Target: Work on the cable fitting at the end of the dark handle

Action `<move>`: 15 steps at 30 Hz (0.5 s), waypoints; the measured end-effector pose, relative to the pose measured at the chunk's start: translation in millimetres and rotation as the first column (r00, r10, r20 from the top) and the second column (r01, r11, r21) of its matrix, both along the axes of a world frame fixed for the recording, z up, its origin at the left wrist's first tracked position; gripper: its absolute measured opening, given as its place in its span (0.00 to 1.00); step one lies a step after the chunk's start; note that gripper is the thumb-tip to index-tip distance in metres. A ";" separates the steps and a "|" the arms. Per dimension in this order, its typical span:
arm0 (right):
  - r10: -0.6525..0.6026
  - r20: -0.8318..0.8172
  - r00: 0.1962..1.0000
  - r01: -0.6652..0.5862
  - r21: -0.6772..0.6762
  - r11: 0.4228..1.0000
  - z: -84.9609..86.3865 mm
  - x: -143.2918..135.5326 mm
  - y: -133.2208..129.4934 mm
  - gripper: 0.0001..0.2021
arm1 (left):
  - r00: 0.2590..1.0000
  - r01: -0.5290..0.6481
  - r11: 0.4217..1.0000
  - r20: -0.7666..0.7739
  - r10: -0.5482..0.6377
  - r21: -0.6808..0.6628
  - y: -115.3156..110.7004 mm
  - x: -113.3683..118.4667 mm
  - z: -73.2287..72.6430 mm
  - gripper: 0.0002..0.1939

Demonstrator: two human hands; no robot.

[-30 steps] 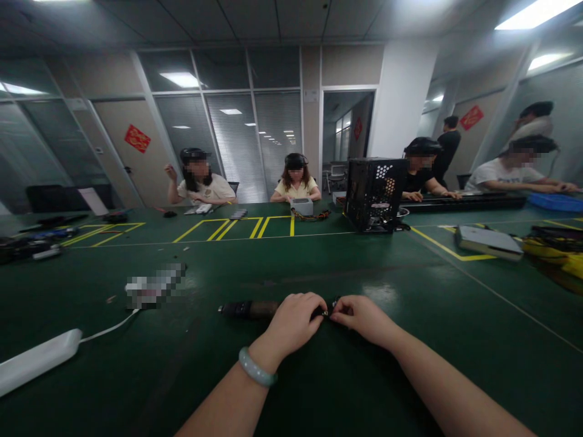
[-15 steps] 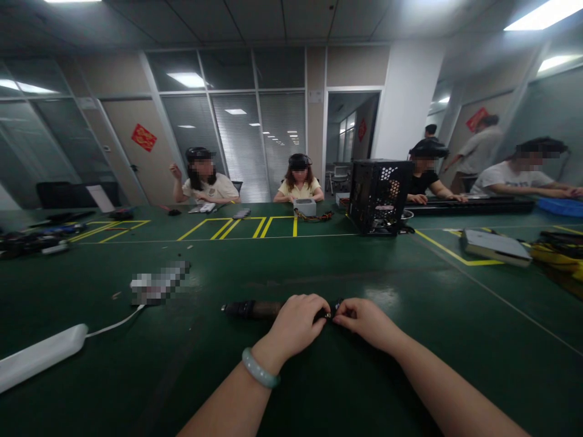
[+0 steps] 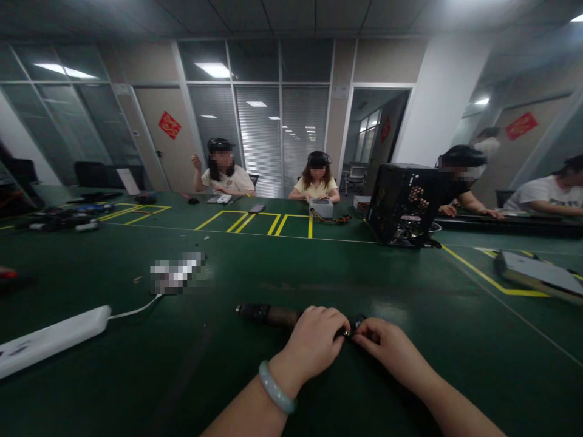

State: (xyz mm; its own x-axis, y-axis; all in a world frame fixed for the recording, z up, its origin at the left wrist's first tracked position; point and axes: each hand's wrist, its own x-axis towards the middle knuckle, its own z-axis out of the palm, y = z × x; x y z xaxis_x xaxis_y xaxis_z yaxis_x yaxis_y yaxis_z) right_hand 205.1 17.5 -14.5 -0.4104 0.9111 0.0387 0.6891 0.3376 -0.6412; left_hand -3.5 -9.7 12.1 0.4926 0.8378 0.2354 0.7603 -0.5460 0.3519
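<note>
On the green tabletop in front of me lies a long dark tube-shaped thing point(image 3: 280, 316), black at its left end with a brownish middle and a small shiny tip. Its exact kind does not show. My left hand point(image 3: 316, 340), a pale green bangle point(image 3: 277, 388) on its wrist, is wrapped over the right part of the tube. At the tube's right end my right hand point(image 3: 382, 340) is closed in a pinch, close to the left fingertips. A small shiny spot shows between the hands; what the right fingers pinch is hidden.
A white power strip point(image 3: 54, 341) lies at left, its cable running to a blurred-out item point(image 3: 177, 273). Farther back stand a black computer case point(image 3: 403, 203) and a grey power supply unit point(image 3: 321, 208). A flat silver box point(image 3: 540, 273) is at right. Several people sit across the table.
The view has swung left, so everything appears shifted right. Both hands keep their hold at the tube's right end. A bit of red has come in at the left edge.
</note>
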 end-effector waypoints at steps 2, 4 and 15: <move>-0.009 0.020 1.000 0.009 0.000 1.000 -2.6 -0.1 1.8 0.09 | 1.000 0.004 1.000 0.024 -0.005 0.013 1.1 -1.1 -2.4 0.08; -0.016 0.033 0.999 0.016 -0.002 1.000 -5.8 0.0 3.7 0.09 | 0.999 0.010 1.000 0.049 -0.011 0.024 2.5 -2.0 -5.4 0.08; -0.015 0.109 0.994 0.021 -0.053 0.998 -11.9 -0.1 7.6 0.11 | 0.994 0.009 1.000 0.107 -0.012 0.028 6.3 -4.2 -16.0 0.07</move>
State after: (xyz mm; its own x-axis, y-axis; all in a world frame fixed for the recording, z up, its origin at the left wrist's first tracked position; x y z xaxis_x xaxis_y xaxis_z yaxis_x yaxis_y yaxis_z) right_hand 205.0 25.1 -26.4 -0.3931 0.9179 -0.0547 0.7612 0.2914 -0.5794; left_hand -7.7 -3.4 -3.9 0.4721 0.8253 0.3100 0.7133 -0.5642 0.4158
